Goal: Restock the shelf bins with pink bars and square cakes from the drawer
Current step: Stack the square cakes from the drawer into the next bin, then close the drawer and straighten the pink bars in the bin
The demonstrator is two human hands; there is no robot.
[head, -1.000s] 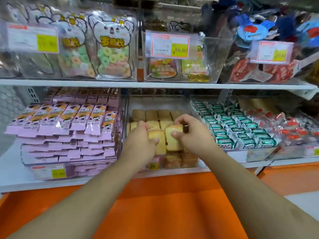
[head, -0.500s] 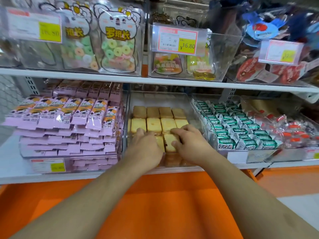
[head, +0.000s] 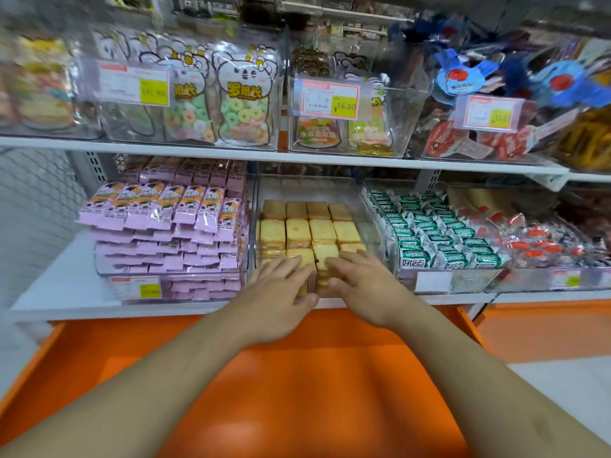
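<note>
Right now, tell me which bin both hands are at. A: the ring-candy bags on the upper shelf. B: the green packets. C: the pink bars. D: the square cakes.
D: the left hand and right hand lie with straight fingers on the front row of square cakes in the middle bin, between the pink bars and the green packets.

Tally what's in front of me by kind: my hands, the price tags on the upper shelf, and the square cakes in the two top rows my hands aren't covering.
Hands: 2, the left hand and the right hand
Upper-shelf price tags: 3
Uncovered square cakes, two rows of four: 8
Total: 13
</note>
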